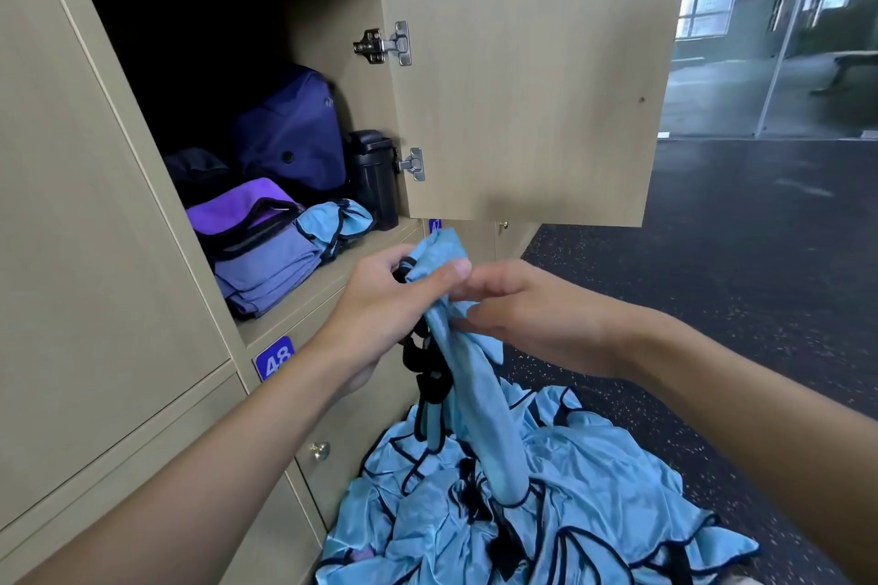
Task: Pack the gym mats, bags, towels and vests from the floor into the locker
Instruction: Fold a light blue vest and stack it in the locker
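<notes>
Currently a blue vest (475,394) is pinched at frame centre by left hand (380,304) & right hand (537,314) — tail trailed into floor pile (570,513), lower centre. Black trim could be snagged, w/ others dragged up.

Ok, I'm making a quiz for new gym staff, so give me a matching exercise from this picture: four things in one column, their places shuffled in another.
Things:
1. dark purple bag
2. black bottle
3. lifted blue vest
4. vest pile

Places:
A. on the floor
B. back of the locker
C. gripped by left hand and right hand
D. beside the door's lower hinge

Pairs: 1-B, 2-D, 3-C, 4-A
</notes>
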{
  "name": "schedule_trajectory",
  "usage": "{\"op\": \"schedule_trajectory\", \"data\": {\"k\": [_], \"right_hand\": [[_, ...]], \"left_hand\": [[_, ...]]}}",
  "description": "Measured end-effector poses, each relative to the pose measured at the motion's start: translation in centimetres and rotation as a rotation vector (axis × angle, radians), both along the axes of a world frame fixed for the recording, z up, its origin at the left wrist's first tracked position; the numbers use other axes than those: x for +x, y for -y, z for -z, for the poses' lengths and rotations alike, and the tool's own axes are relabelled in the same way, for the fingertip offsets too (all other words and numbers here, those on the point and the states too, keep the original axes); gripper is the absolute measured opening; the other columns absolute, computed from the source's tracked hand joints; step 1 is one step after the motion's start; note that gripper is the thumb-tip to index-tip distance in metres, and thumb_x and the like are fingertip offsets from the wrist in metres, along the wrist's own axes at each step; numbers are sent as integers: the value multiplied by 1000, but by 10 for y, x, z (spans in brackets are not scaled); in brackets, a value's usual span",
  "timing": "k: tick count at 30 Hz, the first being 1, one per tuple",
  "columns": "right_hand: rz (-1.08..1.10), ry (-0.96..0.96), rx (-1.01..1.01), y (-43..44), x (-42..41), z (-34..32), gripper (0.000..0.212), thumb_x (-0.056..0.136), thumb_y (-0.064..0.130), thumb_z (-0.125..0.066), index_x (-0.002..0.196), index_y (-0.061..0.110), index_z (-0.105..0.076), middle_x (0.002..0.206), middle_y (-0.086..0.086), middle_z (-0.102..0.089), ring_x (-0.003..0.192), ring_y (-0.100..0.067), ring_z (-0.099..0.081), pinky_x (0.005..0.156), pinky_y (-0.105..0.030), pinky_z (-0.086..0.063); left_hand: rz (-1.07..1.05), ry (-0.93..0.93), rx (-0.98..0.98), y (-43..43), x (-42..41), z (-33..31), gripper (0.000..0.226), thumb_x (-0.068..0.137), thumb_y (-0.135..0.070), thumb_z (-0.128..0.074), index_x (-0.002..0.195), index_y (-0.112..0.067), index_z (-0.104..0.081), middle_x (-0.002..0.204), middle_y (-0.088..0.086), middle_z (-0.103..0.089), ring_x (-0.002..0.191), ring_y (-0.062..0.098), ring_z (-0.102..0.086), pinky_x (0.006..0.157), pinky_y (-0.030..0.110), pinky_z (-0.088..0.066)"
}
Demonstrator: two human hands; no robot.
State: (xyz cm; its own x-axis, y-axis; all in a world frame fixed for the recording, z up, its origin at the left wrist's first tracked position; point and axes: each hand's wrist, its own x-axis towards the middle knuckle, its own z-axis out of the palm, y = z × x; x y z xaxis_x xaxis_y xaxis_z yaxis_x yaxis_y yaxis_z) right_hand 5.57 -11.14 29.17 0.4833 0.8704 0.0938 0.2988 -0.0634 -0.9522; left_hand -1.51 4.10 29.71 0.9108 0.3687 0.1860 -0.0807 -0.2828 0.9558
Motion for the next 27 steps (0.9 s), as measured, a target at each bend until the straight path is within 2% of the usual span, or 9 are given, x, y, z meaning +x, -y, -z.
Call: {"op": "schedule_trajectory", "data": {"k": [3, 6, 8, 10, 14, 17, 20, 24, 27], "right_hand": [[168, -91, 140, 3, -3, -7, 36, 95, -12, -45, 112, 5, -71, 118, -10, -70, 111, -17, -65, 100, -29, -51], [430, 70, 199, 5, 7, -7, 30, 92, 1, -63, 114, 21, -66, 114, -6, -68, 99, -14, -61, 86, -28, -52], [369, -6, 161, 7, 9, -3, 55, 86, 13, -75, 129, 36, -49, 120, -1, -67, 108, -15, -63, 90, -30, -51], [236, -128, 114, 10, 5, -2, 70, 86, 12, -75, 136, 41, -35, 114, -2, -73, 105, -20, -70, 86, -29, -56], [270, -83, 118, 5, -4, -1, 68, 83, 4, -76, 135, 32, -42, 104, -12, -75, 93, -28, -73, 84, -43, -60], [401, -45, 221, 0, -6, -2, 68, 84, 1, -74, 135, 33, -40, 99, -13, -74, 84, -30, -74, 79, -46, -61], [488, -35, 333, 1, -6, -6, 71, 86, 4, -74, 134, 41, -36, 98, -16, -73, 81, -31, -73, 71, -42, -62], [523, -61, 434, 3, -8, -11, 67, 87, 2, -72, 129, 42, -39, 97, -10, -72, 79, -24, -74, 66, -35, -60], [554, -69, 438, 3, -9, -11, 51, 88, 4, -71, 116, 37, -45, 95, -9, -71, 73, -19, -71, 62, -35, -57]], "left_hand": [[-26, 45, -87, -10, -2, -5, 10, 93, -10, -65, 99, -11, -74, 83, 14, -71, 66, 24, -60, 57, 31, -44], [2, 15, -103, -18, -6, -14, 13, 93, -9, -63, 96, -14, -75, 82, 14, -69, 71, 30, -55, 59, 35, -35], [56, 1, -124, -17, -10, -21, 13, 94, -10, -63, 100, -12, -75, 87, 13, -70, 78, 31, -55, 65, 39, -36], [86, 3, -169, -16, -12, -26, 15, 94, -10, -63, 105, -11, -73, 94, 15, -72, 83, 30, -60, 75, 42, -38], [27, 50, -217, -11, -13, -28, 21, 93, -11, -66, 114, -12, -68, 100, 12, -75, 83, 23, -66, 72, 34, -49], [-7, 89, -206, -9, -12, -20, 57, 85, -18, -76, 135, -24, -49, 106, 0, -75, 90, 17, -71, 79, 34, -58], [112, 98, -62, -3, -16, -9, 98, 76, -22, -84, 148, -48, -22, 125, -10, -68, 104, 12, -71, 89, 38, -59], [206, 216, 68, 13, -19, 7, 119, 75, -11, -86, 154, -46, -5, 152, -22, -39, 130, -4, -50, 105, 27, -48], [175, 313, 80, 17, -18, 11, 120, 76, -4, -85, 149, -52, -4, 159, -19, -28, 134, -2, -47, 106, 23, -46]]}}
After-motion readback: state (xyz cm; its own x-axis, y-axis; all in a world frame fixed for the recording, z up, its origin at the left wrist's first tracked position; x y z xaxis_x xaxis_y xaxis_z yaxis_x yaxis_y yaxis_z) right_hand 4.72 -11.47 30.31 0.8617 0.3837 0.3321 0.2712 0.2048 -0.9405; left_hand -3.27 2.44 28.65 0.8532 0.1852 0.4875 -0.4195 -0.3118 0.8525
